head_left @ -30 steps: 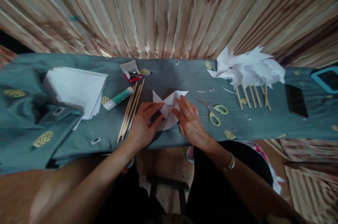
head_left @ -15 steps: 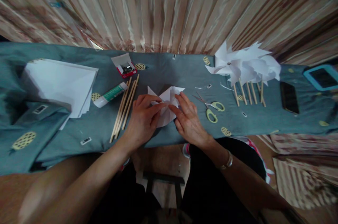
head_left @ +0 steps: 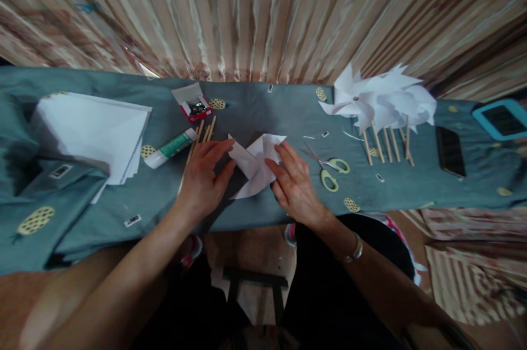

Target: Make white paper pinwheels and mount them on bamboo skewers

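A white paper pinwheel (head_left: pixel 257 166) with folded blades lies on the cloth in front of me, its middle uncovered. My right hand (head_left: pixel 294 182) grips its right side, thumb and fingers on the curled blade. At its left edge is my left hand (head_left: pixel 208 174), thumb and index finger apart, the fingertips close to the left blade; whether they touch it is hard to tell. Under and behind the left hand lie several wooden sticks (head_left: pixel 211 128), partly covered. Scissors (head_left: pixel 328 166) with yellow-green handles rest just right of my right hand.
Further left are a glue stick (head_left: pixel 171 148), a small red-and-white box (head_left: pixel 197 107) of metal fasteners and a stack of white paper (head_left: pixel 94 130). Finished pinwheels (head_left: pixel 381 98) on sticks are piled at the back right, near a phone (head_left: pixel 450 151) and a blue-framed device (head_left: pixel 503 120).
My left hand has let go of the pinwheel's middle and moved left to its edge, covering more of the sticks. My right hand stays on the right blade.
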A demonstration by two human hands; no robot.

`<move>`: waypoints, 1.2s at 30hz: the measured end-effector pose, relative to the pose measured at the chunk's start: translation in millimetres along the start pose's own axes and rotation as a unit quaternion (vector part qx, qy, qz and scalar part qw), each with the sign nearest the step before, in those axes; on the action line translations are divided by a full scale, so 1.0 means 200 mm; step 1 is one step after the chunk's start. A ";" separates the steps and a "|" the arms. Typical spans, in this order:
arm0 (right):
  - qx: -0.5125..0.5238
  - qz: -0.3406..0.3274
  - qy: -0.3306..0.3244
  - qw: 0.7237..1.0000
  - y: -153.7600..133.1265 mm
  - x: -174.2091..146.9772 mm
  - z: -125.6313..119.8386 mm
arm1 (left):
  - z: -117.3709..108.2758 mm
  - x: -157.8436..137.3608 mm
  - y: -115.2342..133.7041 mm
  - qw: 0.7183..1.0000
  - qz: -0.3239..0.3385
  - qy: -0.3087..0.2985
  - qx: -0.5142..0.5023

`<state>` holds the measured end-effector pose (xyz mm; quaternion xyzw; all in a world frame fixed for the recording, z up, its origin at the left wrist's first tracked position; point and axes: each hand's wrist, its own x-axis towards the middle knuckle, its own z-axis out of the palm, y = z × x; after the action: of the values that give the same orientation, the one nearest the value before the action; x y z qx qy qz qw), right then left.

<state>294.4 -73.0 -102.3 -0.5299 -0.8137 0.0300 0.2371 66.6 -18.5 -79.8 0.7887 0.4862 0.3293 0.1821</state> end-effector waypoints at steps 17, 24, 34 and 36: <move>-0.003 0.011 -0.033 0.999 0.02 0.01 0.05 | -0.02 -0.03 0.03 1.000 0.009 -0.021 -0.019; 0.049 0.032 -0.037 0.998 0.03 0.02 -0.01 | -0.01 -0.03 0.02 0.999 0.000 -0.007 -0.034; -0.004 -0.001 -0.054 0.999 0.03 0.02 0.00 | -0.01 -0.03 0.03 0.999 0.005 0.000 -0.041; -0.018 -0.003 -0.057 0.998 0.03 0.03 0.01 | -0.02 -0.03 0.04 0.999 0.004 -0.004 -0.042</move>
<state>296.4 -65.6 -103.3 -0.5290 -0.8279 0.0450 0.1806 67.4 -28.3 -75.3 0.7837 0.4680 0.3471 0.2153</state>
